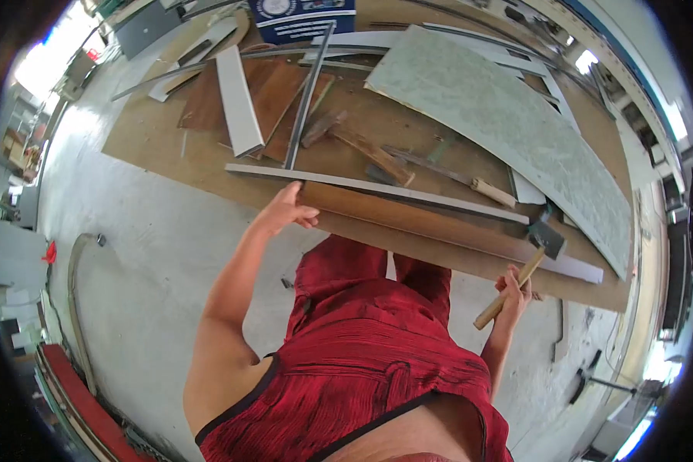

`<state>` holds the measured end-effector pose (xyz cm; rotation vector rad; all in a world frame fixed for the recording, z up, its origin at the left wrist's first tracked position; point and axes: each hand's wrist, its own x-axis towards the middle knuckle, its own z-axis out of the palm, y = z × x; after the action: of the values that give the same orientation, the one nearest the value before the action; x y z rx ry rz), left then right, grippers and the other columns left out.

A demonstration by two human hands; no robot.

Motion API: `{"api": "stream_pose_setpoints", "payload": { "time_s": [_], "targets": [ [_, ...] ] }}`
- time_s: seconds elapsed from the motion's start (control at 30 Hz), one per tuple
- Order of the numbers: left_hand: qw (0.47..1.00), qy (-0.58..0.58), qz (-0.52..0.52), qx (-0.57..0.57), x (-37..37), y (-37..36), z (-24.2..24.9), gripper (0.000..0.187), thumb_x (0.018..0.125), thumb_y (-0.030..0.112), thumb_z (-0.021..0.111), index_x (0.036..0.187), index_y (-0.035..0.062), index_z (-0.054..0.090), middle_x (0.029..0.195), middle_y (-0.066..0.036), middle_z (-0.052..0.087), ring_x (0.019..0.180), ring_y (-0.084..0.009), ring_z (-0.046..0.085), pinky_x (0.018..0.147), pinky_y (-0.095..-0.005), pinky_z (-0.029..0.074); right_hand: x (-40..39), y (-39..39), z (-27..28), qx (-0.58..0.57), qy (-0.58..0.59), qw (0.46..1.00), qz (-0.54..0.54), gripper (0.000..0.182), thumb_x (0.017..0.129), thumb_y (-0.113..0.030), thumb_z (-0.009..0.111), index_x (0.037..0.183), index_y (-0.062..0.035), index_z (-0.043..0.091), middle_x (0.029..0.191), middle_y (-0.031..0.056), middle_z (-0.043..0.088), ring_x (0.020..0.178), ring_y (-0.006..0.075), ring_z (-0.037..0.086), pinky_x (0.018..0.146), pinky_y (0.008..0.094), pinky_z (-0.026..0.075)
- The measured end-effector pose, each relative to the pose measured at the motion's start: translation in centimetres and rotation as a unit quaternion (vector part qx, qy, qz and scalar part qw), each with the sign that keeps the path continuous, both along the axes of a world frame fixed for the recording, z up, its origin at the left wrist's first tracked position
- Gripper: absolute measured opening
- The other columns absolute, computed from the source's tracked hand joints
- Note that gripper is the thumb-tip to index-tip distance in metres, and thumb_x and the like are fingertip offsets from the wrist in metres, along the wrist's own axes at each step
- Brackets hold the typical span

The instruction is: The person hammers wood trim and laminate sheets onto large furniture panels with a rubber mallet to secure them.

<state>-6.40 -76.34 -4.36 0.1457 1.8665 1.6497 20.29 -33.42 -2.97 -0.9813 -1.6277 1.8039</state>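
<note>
My left hand [286, 209] rests at the left end of a long brown wooden strip [393, 216], its thumb and fingers apart over the strip's edge. A thin grey bar [377, 190] lies along the strip's far side. My right hand [513, 293] is wrapped round the wooden handle of a hammer [528, 274]. The dark hammer head is over the strip's right part, near a white end piece [577, 269]. Whether the head touches the strip, I cannot tell.
On the brown work table [154, 142] lie a large pale green panel [500, 108], a white box-shaped piece [240, 100], a metal bar [309, 100], another hammer [369, 150] and a tool with a wooden handle [493, 192]. A hose [73, 292] lies on the floor at left.
</note>
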Motion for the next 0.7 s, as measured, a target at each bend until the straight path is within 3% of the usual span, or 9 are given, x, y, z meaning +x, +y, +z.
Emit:
{"api": "stream_pose_setpoints", "payload": {
  "time_s": [0.03, 0.13, 0.23, 0.33, 0.4, 0.5, 0.67, 0.7],
  "targets": [
    [0.999, 0.027, -0.018, 0.013, 0.2, 0.1, 0.3, 0.055, 0.074, 0.018, 0.072, 0.115, -0.0024, 0.041, 0.085, -0.013, 0.06, 0.062, -0.0164, 0.062, 0.049, -0.0291, 0.051, -0.1, -0.6, 1.0, 0.031, -0.011, 0.999, 0.021, 0.038, 0.077, -0.007, 0.062, 0.113, 0.0018, 0.051, 0.098, 0.0089, 0.057, 0.069, 0.0142, 0.058, 0.069, 0.0286, 0.05],
    [0.965, 0.11, -0.035, -0.236, 1.0, 1.2, 2.5, 0.065, 0.071, 0.02, 0.074, 0.121, -0.0029, 0.039, 0.084, -0.015, 0.06, 0.066, -0.0189, 0.062, 0.055, -0.0326, 0.051, -1.4, -3.3, 3.8, 0.103, 0.049, 0.99, 0.082, 0.036, 0.075, -0.003, 0.061, 0.109, -0.0003, 0.053, 0.088, 0.0067, 0.058, 0.061, 0.0113, 0.054, 0.059, 0.0258, 0.048],
    [0.834, 0.376, -0.041, -0.401, 1.5, 0.9, 0.0, 0.077, 0.071, 0.027, 0.074, 0.129, -0.003, 0.034, 0.099, -0.025, 0.06, 0.069, -0.0285, 0.064, 0.067, -0.0359, 0.051, -3.2, -5.3, 4.9, 0.113, 0.017, 0.972, 0.204, 0.033, 0.076, -0.004, 0.065, 0.108, -0.0037, 0.055, 0.082, 0.0025, 0.056, 0.059, 0.0081, 0.051, 0.052, 0.0233, 0.045],
    [0.854, 0.339, -0.003, -0.395, 2.3, 0.8, 0.2, 0.077, 0.069, 0.032, 0.075, 0.129, 0.0004, 0.04, 0.091, -0.022, 0.063, 0.07, -0.03, 0.063, 0.072, -0.0381, 0.049, -5.6, -9.3, 6.2, 0.181, -0.098, 0.929, 0.307, 0.041, 0.077, -0.003, 0.066, 0.115, -0.0041, 0.054, 0.077, -0.0011, 0.053, 0.058, 0.0057, 0.047, 0.049, 0.0209, 0.042],
    [0.884, 0.292, -0.004, -0.366, 2.7, 0.7, 1.5, 0.074, 0.068, 0.034, 0.076, 0.127, 0.0022, 0.045, 0.08, -0.017, 0.063, 0.069, -0.0278, 0.063, 0.07, -0.0382, 0.048, -7.3, -11.5, 6.1, 0.174, -0.108, 0.905, 0.372, 0.049, 0.081, -0.007, 0.065, 0.127, -0.003, 0.048, 0.093, 0.0025, 0.055, 0.065, 0.0071, 0.049, 0.053, 0.0218, 0.042],
    [0.903, 0.291, 0.012, -0.315, 2.1, -0.1, 1.1, 0.07, 0.066, 0.033, 0.077, 0.124, 0.004, 0.051, 0.064, -0.01, 0.06, 0.061, -0.0221, 0.061, 0.062, -0.0362, 0.047, -9.7, -14.2, 6.4, 0.089, -0.082, 0.897, 0.425, 0.051, 0.083, -0.007, 0.063, 0.13, -0.0027, 0.045, 0.108, 0.0056, 0.058, 0.08, 0.0132, 0.057, 0.066, 0.025, 0.047],
    [0.963, 0.176, 0.005, -0.203, 0.9, -1.0, 1.8, 0.067, 0.066, 0.023, 0.079, 0.124, 0.0037, 0.051, 0.056, -0.003, 0.052, 0.045, -0.0121, 0.052, 0.044, -0.0297, 0.043, -12.1, -17.1, 5.5, 0.143, -0.024, 0.85, 0.507, 0.052, 0.084, -0.009, 0.061, 0.132, -0.0093, 0.044, 0.125, 0.0125, 0.055, 0.114, 0.0214, 0.053, 0.094, 0.0305, 0.04],
    [0.968, 0.166, 0.003, -0.187, 0.7, -1.2, 1.8, 0.066, 0.066, 0.021, 0.079, 0.124, 0.0034, 0.051, 0.055, -0.002, 0.051, 0.044, -0.0108, 0.05, 0.041, -0.0288, 0.041, -12.4, -17.4, 5.3, 0.175, -0.027, 0.839, 0.515, 0.051, 0.084, -0.01, 0.061, 0.132, -0.0118, 0.045, 0.123, 0.0121, 0.056, 0.113, 0.0224, 0.054, 0.094, 0.0308, 0.041]
  ]
}}
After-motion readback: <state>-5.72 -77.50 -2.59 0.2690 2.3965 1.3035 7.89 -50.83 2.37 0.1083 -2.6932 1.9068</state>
